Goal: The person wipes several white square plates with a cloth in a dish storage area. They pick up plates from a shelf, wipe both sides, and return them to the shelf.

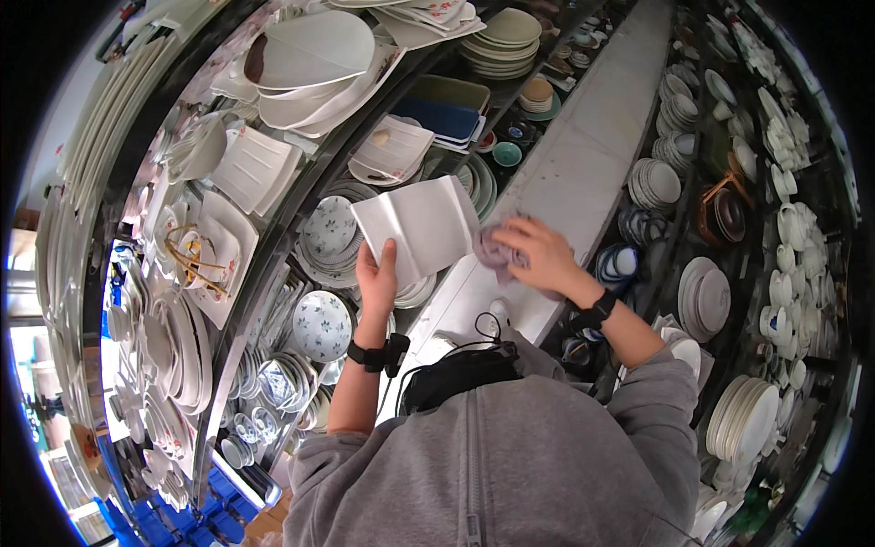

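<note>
My left hand [378, 278] holds a white rectangular ridged plate [421, 223] by its lower left edge, tilted up in front of me. My right hand [538, 255] grips a crumpled greyish-purple cloth [493, 251] pressed against the plate's right edge. Both wrists wear black bands. My grey hooded top fills the lower middle of the view.
Shelves on the left hold stacks of white plates [314, 59], blue-patterned plates [321, 325] and a square plate with a gold pattern [196, 255]. A pale floor aisle [583, 155] runs up the middle. Shelves on the right carry stacked white plates [743, 419], bowls and cups [788, 223].
</note>
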`<action>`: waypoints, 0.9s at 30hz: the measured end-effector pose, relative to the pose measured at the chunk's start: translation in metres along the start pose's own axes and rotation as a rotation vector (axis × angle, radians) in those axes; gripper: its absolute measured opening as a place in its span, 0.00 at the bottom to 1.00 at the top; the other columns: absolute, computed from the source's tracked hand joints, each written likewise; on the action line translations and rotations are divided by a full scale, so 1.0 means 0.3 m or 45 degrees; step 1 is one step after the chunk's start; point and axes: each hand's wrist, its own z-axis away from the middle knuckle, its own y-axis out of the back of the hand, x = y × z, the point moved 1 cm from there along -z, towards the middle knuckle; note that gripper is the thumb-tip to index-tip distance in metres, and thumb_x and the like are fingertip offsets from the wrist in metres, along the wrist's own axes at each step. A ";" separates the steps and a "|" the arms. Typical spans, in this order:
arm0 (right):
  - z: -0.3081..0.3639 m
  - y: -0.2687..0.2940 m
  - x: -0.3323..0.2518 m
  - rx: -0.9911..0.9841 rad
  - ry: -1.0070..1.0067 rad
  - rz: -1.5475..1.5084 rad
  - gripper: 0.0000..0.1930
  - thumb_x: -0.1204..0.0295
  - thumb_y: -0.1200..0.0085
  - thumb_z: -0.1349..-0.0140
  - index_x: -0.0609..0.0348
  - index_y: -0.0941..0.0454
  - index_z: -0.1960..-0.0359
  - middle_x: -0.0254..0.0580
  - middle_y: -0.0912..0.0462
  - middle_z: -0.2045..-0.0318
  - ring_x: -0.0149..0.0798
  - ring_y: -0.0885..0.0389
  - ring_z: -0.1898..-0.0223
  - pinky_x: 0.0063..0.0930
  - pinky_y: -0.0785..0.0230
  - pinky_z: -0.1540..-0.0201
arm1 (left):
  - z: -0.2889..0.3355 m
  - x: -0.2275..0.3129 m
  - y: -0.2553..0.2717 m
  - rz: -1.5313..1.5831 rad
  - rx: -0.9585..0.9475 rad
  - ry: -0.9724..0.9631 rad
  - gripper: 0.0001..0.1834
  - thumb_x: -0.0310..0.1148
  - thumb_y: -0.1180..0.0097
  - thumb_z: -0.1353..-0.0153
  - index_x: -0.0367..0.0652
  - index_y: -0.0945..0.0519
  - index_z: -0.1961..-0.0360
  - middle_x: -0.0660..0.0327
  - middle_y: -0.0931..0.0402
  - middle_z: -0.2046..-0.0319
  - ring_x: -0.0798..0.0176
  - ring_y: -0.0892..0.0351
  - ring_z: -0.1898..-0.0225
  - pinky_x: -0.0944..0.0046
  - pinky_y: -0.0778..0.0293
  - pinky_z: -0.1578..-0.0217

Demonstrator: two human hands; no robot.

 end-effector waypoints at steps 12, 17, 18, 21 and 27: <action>-0.373 0.018 -0.223 0.170 0.595 0.372 0.16 0.73 0.47 0.57 0.41 0.23 0.63 0.28 0.27 0.58 0.40 0.31 0.61 0.28 0.35 0.65 | 0.067 0.012 -0.079 -0.167 -0.279 -0.045 0.15 0.28 0.51 0.39 0.32 0.32 0.53 0.57 0.27 0.57 0.69 0.30 0.57 0.69 0.34 0.55; -0.410 -0.013 -0.121 0.392 0.428 0.436 0.22 0.75 0.45 0.60 0.42 0.23 0.58 0.28 0.27 0.56 0.39 0.32 0.61 0.29 0.35 0.64 | 0.069 -0.005 -0.072 -0.251 -0.224 -0.084 0.14 0.32 0.51 0.38 0.32 0.31 0.55 0.57 0.25 0.63 0.69 0.29 0.61 0.69 0.33 0.59; -0.403 -0.016 -0.119 0.430 0.416 0.397 0.24 0.75 0.44 0.61 0.42 0.23 0.56 0.28 0.27 0.55 0.39 0.33 0.61 0.29 0.35 0.64 | 0.063 -0.006 -0.069 -0.271 -0.236 -0.098 0.14 0.32 0.51 0.38 0.32 0.30 0.56 0.57 0.25 0.64 0.69 0.29 0.61 0.69 0.33 0.59; -0.390 0.063 -0.267 0.253 0.548 0.344 0.26 0.75 0.44 0.60 0.40 0.24 0.53 0.27 0.28 0.51 0.38 0.33 0.62 0.29 0.36 0.64 | 0.059 0.004 -0.048 -0.346 -0.246 -0.097 0.13 0.32 0.50 0.38 0.32 0.30 0.57 0.57 0.25 0.65 0.69 0.29 0.62 0.69 0.33 0.60; -0.318 -0.001 -0.219 0.090 0.551 0.594 0.18 0.73 0.46 0.58 0.43 0.21 0.61 0.26 0.28 0.53 0.38 0.32 0.62 0.28 0.38 0.64 | 0.044 -0.006 -0.059 -0.344 -0.249 -0.084 0.12 0.31 0.50 0.39 0.33 0.30 0.58 0.56 0.24 0.65 0.70 0.28 0.63 0.69 0.32 0.61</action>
